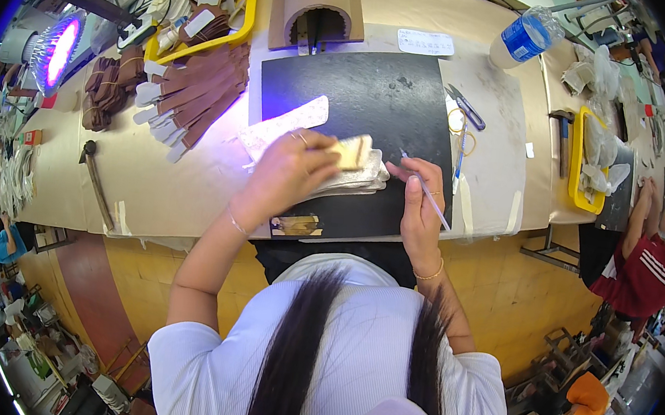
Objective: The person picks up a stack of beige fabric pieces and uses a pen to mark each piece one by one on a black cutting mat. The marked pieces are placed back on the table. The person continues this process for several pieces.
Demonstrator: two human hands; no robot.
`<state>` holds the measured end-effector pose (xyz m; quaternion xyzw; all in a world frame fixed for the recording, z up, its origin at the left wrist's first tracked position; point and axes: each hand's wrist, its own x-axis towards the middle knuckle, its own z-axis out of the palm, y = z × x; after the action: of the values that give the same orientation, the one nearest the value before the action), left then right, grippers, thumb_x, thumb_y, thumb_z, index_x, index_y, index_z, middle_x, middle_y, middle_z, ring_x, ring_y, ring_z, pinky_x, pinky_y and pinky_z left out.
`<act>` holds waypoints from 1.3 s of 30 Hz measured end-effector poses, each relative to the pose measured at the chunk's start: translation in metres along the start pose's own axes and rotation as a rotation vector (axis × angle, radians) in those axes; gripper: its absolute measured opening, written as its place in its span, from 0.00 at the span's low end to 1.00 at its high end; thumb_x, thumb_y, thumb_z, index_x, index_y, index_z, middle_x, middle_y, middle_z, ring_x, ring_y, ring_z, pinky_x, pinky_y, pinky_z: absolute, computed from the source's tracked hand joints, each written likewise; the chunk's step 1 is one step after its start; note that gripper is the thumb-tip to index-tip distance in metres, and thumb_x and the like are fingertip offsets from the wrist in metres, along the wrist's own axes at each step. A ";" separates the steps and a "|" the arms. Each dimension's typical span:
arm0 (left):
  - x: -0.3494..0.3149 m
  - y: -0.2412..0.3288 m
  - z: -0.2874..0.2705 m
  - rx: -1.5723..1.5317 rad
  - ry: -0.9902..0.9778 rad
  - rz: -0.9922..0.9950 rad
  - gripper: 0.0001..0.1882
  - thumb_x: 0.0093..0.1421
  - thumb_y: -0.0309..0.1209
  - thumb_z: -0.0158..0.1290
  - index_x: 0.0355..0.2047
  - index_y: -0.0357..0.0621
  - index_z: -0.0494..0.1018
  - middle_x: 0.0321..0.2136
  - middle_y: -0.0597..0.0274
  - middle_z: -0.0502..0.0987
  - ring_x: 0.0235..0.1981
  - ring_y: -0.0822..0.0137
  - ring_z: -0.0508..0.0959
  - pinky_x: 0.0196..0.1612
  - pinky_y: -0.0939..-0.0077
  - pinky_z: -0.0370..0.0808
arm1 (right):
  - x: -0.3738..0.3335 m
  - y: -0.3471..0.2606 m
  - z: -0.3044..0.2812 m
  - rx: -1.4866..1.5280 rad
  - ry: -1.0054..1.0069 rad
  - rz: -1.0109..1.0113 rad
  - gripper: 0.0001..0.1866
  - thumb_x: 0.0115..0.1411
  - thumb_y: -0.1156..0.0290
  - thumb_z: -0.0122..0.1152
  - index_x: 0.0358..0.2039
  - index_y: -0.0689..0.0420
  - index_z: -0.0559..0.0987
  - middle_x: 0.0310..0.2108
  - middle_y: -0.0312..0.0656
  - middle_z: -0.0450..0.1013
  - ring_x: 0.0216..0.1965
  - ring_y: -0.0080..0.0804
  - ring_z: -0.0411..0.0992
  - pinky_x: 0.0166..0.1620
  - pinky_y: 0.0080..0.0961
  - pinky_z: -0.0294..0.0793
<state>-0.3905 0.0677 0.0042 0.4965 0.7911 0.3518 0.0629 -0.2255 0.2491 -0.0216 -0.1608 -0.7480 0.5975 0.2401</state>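
Note:
My left hand (298,166) is slightly blurred, its fingers closed over the left end of a small pale yellow pad (352,152) with a brown edge. Under the pad lies a stack of whitish flat pieces (363,181), and a longer speckled white strip (299,123) slants out beyond my left hand. Between thumb and fingers, my right hand (422,208) grips a slim pale pen-like tool (434,201), its tip pointing up and away. All this is over a black board (344,85) on the table.
Brown strap pieces (203,91) fan out at the left beside a yellow tray (246,19). Two hammers (95,181) (564,142) flank the board. Thread snips (468,108) and a bottle (520,41) stand right of it. A lit lamp (57,53) shines from the left. A co-worker (637,269) sits at far right.

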 end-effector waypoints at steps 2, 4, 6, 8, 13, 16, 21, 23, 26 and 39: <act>-0.006 0.010 0.011 0.026 -0.018 0.007 0.10 0.53 0.30 0.66 0.36 0.42 0.84 0.42 0.58 0.82 0.42 0.59 0.80 0.47 0.65 0.77 | -0.001 -0.002 0.002 0.044 -0.009 0.021 0.14 0.76 0.69 0.44 0.52 0.64 0.74 0.49 0.48 0.68 0.49 0.37 0.79 0.52 0.29 0.74; -0.009 0.013 0.019 0.022 -0.010 0.000 0.11 0.52 0.30 0.66 0.36 0.42 0.84 0.42 0.59 0.82 0.43 0.61 0.78 0.49 0.65 0.75 | -0.002 -0.002 0.003 0.066 -0.012 0.032 0.14 0.76 0.69 0.44 0.52 0.64 0.74 0.50 0.48 0.68 0.49 0.37 0.79 0.52 0.28 0.74; -0.010 0.013 0.023 0.029 0.009 -0.004 0.11 0.52 0.30 0.66 0.36 0.41 0.84 0.42 0.59 0.82 0.43 0.60 0.78 0.49 0.65 0.75 | -0.002 -0.001 0.004 0.069 -0.013 0.035 0.14 0.76 0.69 0.44 0.52 0.64 0.74 0.50 0.47 0.68 0.49 0.37 0.79 0.52 0.28 0.74; -0.011 0.014 0.024 0.036 0.016 -0.009 0.11 0.52 0.31 0.66 0.36 0.41 0.84 0.42 0.59 0.82 0.43 0.60 0.78 0.49 0.65 0.75 | -0.003 0.000 0.004 0.061 -0.019 0.035 0.15 0.76 0.68 0.44 0.52 0.64 0.74 0.50 0.47 0.68 0.49 0.37 0.79 0.52 0.28 0.74; -0.010 0.014 0.025 0.057 0.009 0.010 0.11 0.53 0.31 0.65 0.36 0.41 0.84 0.43 0.59 0.82 0.44 0.60 0.78 0.50 0.65 0.74 | -0.004 0.001 0.004 0.068 -0.026 0.037 0.15 0.76 0.68 0.43 0.52 0.64 0.74 0.50 0.47 0.68 0.49 0.36 0.79 0.52 0.27 0.74; -0.010 0.011 0.026 0.066 -0.002 0.038 0.11 0.53 0.31 0.65 0.36 0.41 0.84 0.43 0.59 0.82 0.44 0.60 0.78 0.49 0.65 0.74 | -0.003 -0.002 0.005 0.071 -0.011 0.050 0.15 0.76 0.68 0.45 0.51 0.64 0.75 0.49 0.47 0.69 0.48 0.36 0.79 0.51 0.27 0.74; -0.009 0.013 0.024 0.075 -0.003 0.054 0.11 0.53 0.30 0.66 0.36 0.42 0.84 0.43 0.59 0.82 0.42 0.59 0.79 0.47 0.65 0.75 | 0.006 -0.009 0.000 -0.457 -0.019 -0.213 0.08 0.70 0.73 0.54 0.44 0.62 0.80 0.39 0.45 0.78 0.39 0.40 0.79 0.48 0.32 0.74; -0.009 0.014 0.025 0.086 -0.002 0.060 0.11 0.53 0.29 0.67 0.36 0.41 0.84 0.43 0.59 0.83 0.41 0.59 0.79 0.47 0.64 0.75 | 0.014 -0.015 0.005 -0.468 -0.023 -0.218 0.06 0.67 0.75 0.57 0.41 0.61 0.81 0.36 0.43 0.79 0.37 0.42 0.77 0.47 0.35 0.73; -0.009 0.013 0.027 0.107 0.008 0.078 0.11 0.53 0.29 0.66 0.36 0.42 0.84 0.43 0.60 0.82 0.40 0.60 0.79 0.45 0.66 0.75 | 0.020 -0.017 0.011 -0.503 -0.063 -0.200 0.05 0.65 0.75 0.60 0.39 0.60 0.81 0.35 0.42 0.79 0.35 0.43 0.77 0.46 0.36 0.72; -0.011 0.012 0.026 0.151 -0.017 0.089 0.09 0.55 0.31 0.65 0.36 0.43 0.83 0.44 0.60 0.82 0.36 0.61 0.76 0.41 0.66 0.72 | 0.001 -0.035 0.006 -0.584 -0.252 -0.358 0.02 0.65 0.74 0.60 0.36 0.56 0.80 0.35 0.40 0.79 0.36 0.38 0.77 0.51 0.39 0.69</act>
<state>-0.3644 0.0748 -0.0104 0.5374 0.7921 0.2891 0.0162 -0.2283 0.2365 0.0119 -0.0140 -0.9272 0.3221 0.1908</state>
